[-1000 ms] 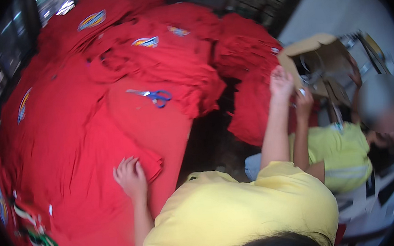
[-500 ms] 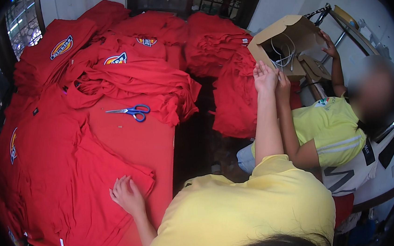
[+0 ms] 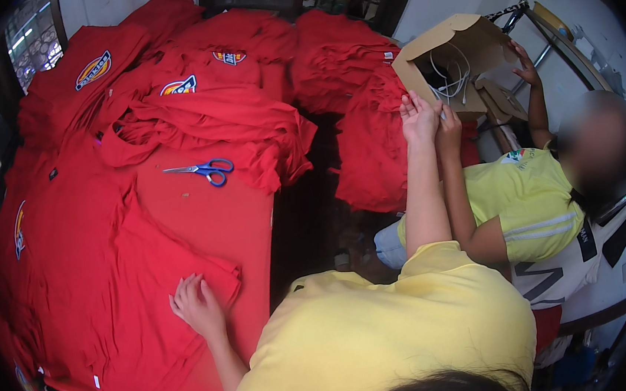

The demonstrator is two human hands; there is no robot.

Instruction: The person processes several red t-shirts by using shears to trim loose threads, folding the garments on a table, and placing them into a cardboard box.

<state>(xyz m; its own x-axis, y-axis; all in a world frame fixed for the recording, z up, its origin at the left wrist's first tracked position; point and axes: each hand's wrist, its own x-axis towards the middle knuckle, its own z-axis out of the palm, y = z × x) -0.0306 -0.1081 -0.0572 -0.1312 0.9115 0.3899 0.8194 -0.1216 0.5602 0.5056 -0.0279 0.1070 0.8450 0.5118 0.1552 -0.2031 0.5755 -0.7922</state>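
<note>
My left hand rests palm down near the hem of a red T-shirt spread on the table, its fingers loosely apart and gripping nothing. Stretched far forward, my right hand is palm up at the near edge of an open brown cardboard box; its fingers are apart, slightly bent, and nothing shows in the palm. White cable hangs in loops at the box opening. Close beside my right hand is a co-worker's hand; whether it pinches something small is unclear. The co-worker's other hand touches the box's far side.
Blue-handled scissors lie on the red tabletop. Heaps of red T-shirts cover the table's far part, and another red pile stands across a dark gap. A co-worker in a yellow-green shirt sits at the right.
The whole view has shifted slightly, so the scene sits a little higher in the picture. Both my hands stay in nearly the same places, and the box is still held by the co-worker.
</note>
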